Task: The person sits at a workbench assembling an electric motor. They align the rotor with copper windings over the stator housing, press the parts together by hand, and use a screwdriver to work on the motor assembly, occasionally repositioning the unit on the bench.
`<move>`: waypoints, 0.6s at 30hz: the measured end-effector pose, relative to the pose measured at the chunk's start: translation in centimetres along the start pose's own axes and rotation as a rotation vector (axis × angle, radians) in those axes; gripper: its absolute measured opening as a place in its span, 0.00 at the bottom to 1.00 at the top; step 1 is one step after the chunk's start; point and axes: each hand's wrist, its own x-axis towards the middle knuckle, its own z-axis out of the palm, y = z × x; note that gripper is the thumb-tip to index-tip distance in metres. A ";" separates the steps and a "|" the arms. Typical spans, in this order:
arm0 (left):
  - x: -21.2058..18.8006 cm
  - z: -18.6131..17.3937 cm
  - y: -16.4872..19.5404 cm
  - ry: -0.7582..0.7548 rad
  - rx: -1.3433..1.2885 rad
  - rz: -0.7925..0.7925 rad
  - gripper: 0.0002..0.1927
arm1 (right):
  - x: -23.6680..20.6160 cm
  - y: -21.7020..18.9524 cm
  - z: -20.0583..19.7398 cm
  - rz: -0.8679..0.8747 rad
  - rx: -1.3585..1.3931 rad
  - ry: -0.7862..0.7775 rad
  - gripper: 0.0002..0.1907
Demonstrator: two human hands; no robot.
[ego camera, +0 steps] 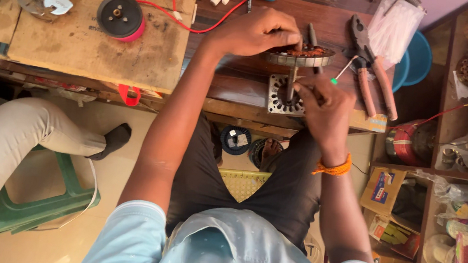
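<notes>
Left hand (257, 33): fingers clamped over round copper-wound metal stator (300, 54) on wooden bench (239, 85) | Right hand (322, 106): pinching thin green-tipped tool (343, 70) just below stator | Red-handled pliers (370, 68): right of both hands

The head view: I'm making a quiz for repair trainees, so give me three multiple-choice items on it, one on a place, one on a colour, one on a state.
1. Where do the pliers lie?
A. On the floor
B. On the wooden bench, right of the motor stator
C. On the green stool

2. What colour is the band on the right wrist?
A. Orange
B. Blue
C. White

3. What is the left hand doing?
A. Hanging free
B. Holding the pliers
C. Resting on the stator

Answers: 1 B, the pliers lie on the bench beside the stator. 2 A, the band is orange. 3 C, the fingers lie on the stator's rim.
</notes>
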 end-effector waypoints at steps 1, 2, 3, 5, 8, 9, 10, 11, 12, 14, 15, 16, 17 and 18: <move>-0.2 0.0 0.2 0.003 0.003 0.051 0.14 | -0.3 0.5 0.6 -0.032 -0.004 -0.008 0.04; 0.0 0.0 0.3 -0.004 -0.002 0.114 0.16 | -0.8 1.1 1.3 -0.056 -0.019 -0.005 0.04; -0.2 0.2 0.4 0.009 0.059 0.095 0.16 | -1.5 1.9 1.2 -0.064 -0.051 0.017 0.04; -0.7 0.7 0.8 -0.029 0.057 0.133 0.17 | -2.4 3.3 1.7 0.421 0.614 -0.178 0.03; -0.3 2.4 1.4 0.017 -0.122 -0.072 0.14 | -3.4 4.7 1.1 -0.105 0.158 -0.100 0.20; 0.1 2.9 1.4 0.010 -0.157 -0.107 0.13 | -3.5 4.9 1.0 -0.128 0.124 -0.083 0.18; 0.1 3.1 1.4 0.007 -0.181 -0.218 0.12 | -3.6 4.8 1.0 -0.123 0.083 -0.059 0.13; 0.0 3.4 1.4 0.039 -0.179 -0.335 0.13 | -3.7 4.7 0.8 -0.125 0.052 -0.045 0.09; -0.1 3.4 1.0 0.040 -0.135 -0.337 0.13 | -3.9 4.6 0.7 -0.087 0.057 -0.035 0.07; -0.1 3.5 0.2 0.042 -0.143 -0.365 0.12 | -3.9 4.4 0.2 -0.049 0.077 -0.022 0.07; -0.4 3.6 -0.5 0.041 -0.196 -0.394 0.12 | -3.9 4.5 0.2 -0.047 0.088 -0.022 0.08; -0.5 3.6 -0.9 0.046 -0.250 -0.427 0.12 | -3.7 4.5 0.0 -0.049 0.101 -0.028 0.10; -0.7 3.6 -1.3 0.054 -0.267 -0.459 0.13 | -3.6 4.4 -0.1 -0.036 0.158 -0.009 0.12; -0.7 3.8 -1.7 0.066 -0.285 -0.494 0.13 | -3.5 4.6 -0.2 -0.025 0.217 0.003 0.14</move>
